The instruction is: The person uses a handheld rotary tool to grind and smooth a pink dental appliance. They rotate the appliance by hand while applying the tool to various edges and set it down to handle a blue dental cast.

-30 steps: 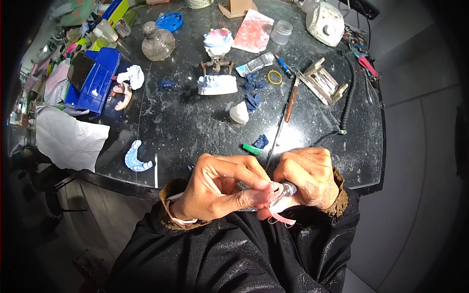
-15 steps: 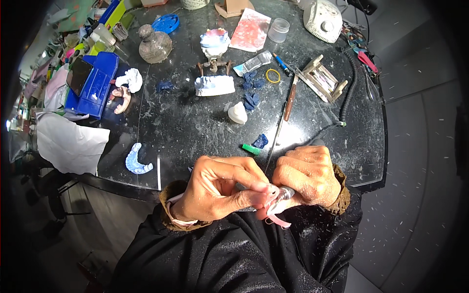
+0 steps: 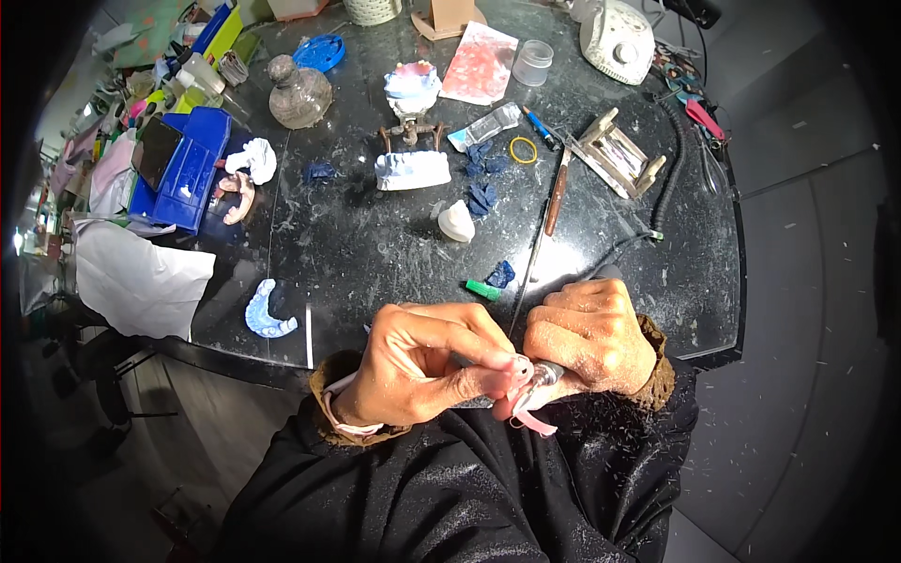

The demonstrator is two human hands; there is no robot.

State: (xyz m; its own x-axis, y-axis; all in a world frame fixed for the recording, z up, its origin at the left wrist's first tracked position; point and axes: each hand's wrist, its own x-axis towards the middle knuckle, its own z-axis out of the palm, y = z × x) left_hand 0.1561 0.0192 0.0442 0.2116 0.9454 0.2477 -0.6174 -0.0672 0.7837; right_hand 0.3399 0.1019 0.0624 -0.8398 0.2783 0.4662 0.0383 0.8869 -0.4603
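Close to the desk's front edge, my left hand (image 3: 422, 361) pinches a small pink acrylic denture piece (image 3: 535, 424) between thumb and fingertips. A thin wire loop shows at its lower end; much of the piece is covered by my fingers. My right hand (image 3: 593, 333) is closed round a metal rotary handpiece (image 3: 547, 373), whose tip meets the denture piece. Whether the bit touches it is hidden. Pale dust coats both hands and my dark sleeves. Just beyond my hands lie a green cap-like piece (image 3: 483, 289) and a dark blue wax scrap (image 3: 501, 274).
An articulator with dental casts (image 3: 413, 171) stands mid-desk. A brown-handled wax knife (image 3: 557, 200) lies at right beside a small wooden rack (image 3: 619, 155). At left are a light-blue dental cast (image 3: 267, 314), a blue box (image 3: 192, 169) and white paper (image 3: 141, 277). A coiled cord (image 3: 678, 155) runs far right.
Both hands keep their grip and hardly move. The view has shifted slightly, so the desk items sit a little differently. Fine particles at the right have changed place.
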